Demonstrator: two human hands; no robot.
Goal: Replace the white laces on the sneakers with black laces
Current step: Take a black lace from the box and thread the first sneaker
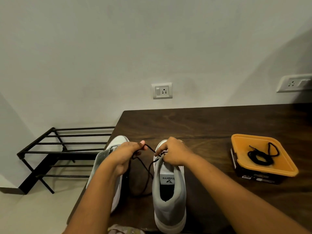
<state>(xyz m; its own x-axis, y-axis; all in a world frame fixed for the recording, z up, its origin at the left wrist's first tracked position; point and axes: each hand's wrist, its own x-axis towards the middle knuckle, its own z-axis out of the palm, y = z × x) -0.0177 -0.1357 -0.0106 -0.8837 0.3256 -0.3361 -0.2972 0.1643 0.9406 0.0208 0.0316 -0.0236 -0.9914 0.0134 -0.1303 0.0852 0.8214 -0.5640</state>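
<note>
A slim black round shoelace (pixel 150 149) stretches taut between the two hands. Its slack drops below them in a long loop that lies on the dark brown wooden surface (pixel 211 125) in the gap between the two shoes. The white and grey low-top sneaker with a printed insole label (pixel 168 205) stands upright directly under the right hand, heel toward the person. A few black crossings show at its eyelets just by the fingertips.

The left hand (pixel 125 156) is clenched around the lace, pinching one part between thumb and forefinger at its far end, palm turned inward. The right hand (pixel 175 152) curls downward over the tongue area and pinches the lace against the eyelet row. Both forearms reach in from the near edge.

The matching second grey and white sneaker (pixel 103 157) sits beneath the left hand and forearm, which cover much of it. Well to the right of the right hand, a dark box with an orange plastic lid (pixel 287 168) carries a coiled second black lace (pixel 260 157). Beyond the left hand, off the surface, a black metal bar rack (pixel 55 151) stands on the floor. A white wall socket plate (pixel 162 90) is on the wall beyond both hands.
</note>
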